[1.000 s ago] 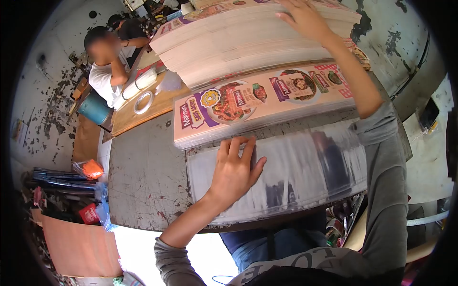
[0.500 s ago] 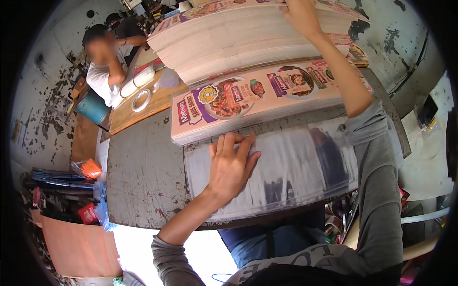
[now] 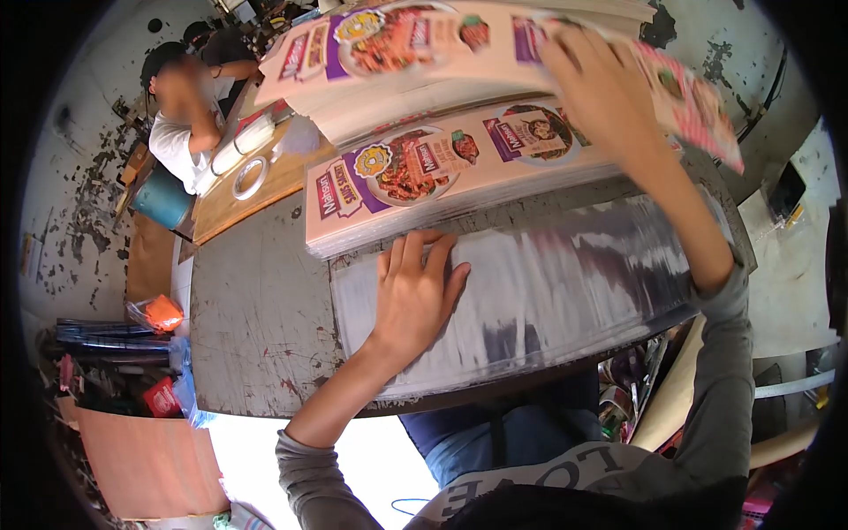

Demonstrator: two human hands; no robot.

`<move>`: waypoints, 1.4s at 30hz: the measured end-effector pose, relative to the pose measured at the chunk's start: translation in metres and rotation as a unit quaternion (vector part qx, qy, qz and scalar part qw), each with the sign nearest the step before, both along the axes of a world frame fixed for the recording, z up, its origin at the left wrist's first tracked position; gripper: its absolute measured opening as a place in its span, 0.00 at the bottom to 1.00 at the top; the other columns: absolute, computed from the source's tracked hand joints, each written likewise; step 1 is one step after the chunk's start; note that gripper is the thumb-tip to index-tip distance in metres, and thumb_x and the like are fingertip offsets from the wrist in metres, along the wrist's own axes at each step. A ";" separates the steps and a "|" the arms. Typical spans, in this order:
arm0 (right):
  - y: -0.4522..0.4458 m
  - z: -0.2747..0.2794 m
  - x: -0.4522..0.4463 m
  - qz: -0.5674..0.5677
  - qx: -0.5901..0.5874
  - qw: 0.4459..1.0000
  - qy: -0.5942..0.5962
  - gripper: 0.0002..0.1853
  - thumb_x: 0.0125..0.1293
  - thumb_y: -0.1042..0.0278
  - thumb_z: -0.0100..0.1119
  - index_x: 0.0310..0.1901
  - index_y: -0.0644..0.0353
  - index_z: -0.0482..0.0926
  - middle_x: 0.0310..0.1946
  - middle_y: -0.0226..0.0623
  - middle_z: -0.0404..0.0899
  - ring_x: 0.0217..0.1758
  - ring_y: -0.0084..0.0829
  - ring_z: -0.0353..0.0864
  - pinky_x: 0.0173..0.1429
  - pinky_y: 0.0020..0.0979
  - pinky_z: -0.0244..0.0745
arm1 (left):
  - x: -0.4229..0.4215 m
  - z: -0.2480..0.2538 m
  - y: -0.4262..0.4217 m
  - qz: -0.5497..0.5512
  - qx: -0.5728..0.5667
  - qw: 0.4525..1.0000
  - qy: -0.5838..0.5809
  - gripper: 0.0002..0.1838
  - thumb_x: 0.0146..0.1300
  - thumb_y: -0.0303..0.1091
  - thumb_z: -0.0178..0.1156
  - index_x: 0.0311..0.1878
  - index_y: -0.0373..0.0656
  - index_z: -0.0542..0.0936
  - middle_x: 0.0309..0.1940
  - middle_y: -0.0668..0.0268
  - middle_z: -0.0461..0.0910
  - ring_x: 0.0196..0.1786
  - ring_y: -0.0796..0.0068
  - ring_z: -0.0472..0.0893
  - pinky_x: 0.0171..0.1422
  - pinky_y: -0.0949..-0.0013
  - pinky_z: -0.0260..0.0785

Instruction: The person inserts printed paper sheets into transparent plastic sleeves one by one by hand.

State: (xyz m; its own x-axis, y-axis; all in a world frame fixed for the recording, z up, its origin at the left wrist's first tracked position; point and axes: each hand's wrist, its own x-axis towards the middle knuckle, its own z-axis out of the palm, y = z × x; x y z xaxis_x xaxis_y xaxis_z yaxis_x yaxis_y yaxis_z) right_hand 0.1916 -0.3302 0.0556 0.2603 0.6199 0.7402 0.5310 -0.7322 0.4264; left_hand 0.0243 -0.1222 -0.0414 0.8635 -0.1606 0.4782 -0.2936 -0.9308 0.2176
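My right hand [image 3: 609, 93] grips a long printed food banner [image 3: 397, 44] by its upper edge, fingers behind or over it. The strip bows, its right end hanging lower, in front of a tall stack of pale sheets [image 3: 371, 115]. My left hand [image 3: 411, 296] rests on a pile of clear plastic sleeves [image 3: 565, 283], fingertips at its far edge and thumb spread apart; nothing shows in it. Between the sleeves and the tall stack lies a lower pile of matching printed banners [image 3: 450, 168], with clear film along its near edge.
The grey worn table [image 3: 256, 327] extends to the left. A tape roll [image 3: 250, 177] and a white wrapped roll [image 3: 243, 146] lie on a wooden board [image 3: 221, 208]. Another person [image 3: 181, 132] sits beyond, at the upper left. A blue bucket [image 3: 163, 203] stands below them.
My right hand has come from the top of the tall stack toward me, bringing one printed banner with it. My left hand stays on the plastic sleeves. The view has shifted slightly.
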 end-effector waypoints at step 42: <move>0.020 0.051 0.012 0.191 -0.010 0.927 0.322 0.24 0.47 0.62 0.65 0.44 0.62 0.69 0.33 0.49 0.76 0.38 0.44 0.77 0.42 0.37 0.69 | -0.008 0.006 0.001 -0.146 -0.005 0.983 -0.114 0.10 0.51 0.24 0.61 0.31 0.44 0.68 0.24 0.71 0.75 0.25 0.71 0.73 0.43 0.65 0.57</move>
